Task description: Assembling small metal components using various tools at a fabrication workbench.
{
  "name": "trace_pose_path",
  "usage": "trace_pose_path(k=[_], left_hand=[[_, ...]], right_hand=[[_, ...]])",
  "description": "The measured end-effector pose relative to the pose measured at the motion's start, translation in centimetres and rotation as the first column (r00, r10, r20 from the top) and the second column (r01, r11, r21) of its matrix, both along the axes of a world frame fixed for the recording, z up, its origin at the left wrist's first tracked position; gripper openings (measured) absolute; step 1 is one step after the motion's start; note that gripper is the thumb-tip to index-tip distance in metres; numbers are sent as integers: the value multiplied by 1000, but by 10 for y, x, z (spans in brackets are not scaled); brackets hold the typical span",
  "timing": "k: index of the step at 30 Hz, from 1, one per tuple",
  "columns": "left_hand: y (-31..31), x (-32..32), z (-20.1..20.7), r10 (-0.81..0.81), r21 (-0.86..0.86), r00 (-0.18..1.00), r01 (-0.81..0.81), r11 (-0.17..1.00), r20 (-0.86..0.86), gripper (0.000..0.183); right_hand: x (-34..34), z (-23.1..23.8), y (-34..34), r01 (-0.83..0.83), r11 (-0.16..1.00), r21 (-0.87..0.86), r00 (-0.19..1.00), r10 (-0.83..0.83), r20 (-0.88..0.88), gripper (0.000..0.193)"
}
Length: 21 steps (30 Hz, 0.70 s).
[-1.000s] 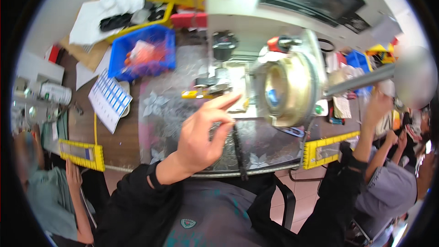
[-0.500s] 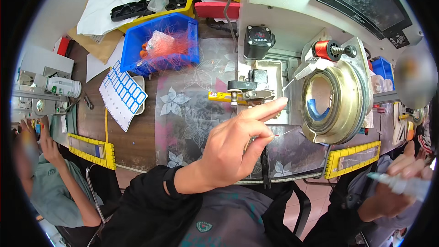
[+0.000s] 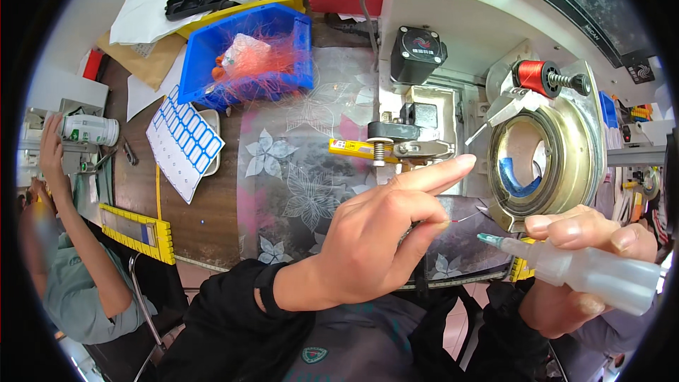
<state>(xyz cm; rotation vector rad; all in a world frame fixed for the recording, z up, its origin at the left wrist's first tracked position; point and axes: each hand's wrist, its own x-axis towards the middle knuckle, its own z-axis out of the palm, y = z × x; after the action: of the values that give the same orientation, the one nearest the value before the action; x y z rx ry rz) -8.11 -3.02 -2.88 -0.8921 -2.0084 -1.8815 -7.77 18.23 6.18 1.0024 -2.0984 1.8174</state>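
My left hand pinches a thin wire-like piece between thumb and forefinger, with another finger stretched out over it. A bit of red shows where the piece leaves my fingertips, and its far end points at the machine's ring; its exact kind is too fine to make out. At the right, my right hand is wrapped round a translucent squeeze bottle. The bottle lies tilted sideways, its teal needle tip toward the thin piece, a small gap apart. Just beyond is a brass-coloured winding ring with blue inside.
A red thread spool sits above the ring, near a black motor. A blue bin of tangled red thread stands far left of centre, beside a label sheet. Another person's arm is at the left.
My right hand has brought the bottle in leftward from the right edge, its tip now close to the thin piece. My left hand keeps its pinch. The view has shifted slightly.
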Motion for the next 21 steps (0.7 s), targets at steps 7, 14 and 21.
trace_pose_path(k=[7,14,21], left_hand=[[2,1,1,-16,12,999,16,1000,46,11],[1,1,0,-21,23,999,21,1000,35,11],[-1,2,-1,-25,-18,999,25,1000,30,10]], right_hand=[[-2,-1,-16,22,999,37,1000,-22,-11,59],[-2,-2,-18,13,998,64,999,-11,-33,58],[4,-3,-7,7,997,81,998,-2,-70,57]])
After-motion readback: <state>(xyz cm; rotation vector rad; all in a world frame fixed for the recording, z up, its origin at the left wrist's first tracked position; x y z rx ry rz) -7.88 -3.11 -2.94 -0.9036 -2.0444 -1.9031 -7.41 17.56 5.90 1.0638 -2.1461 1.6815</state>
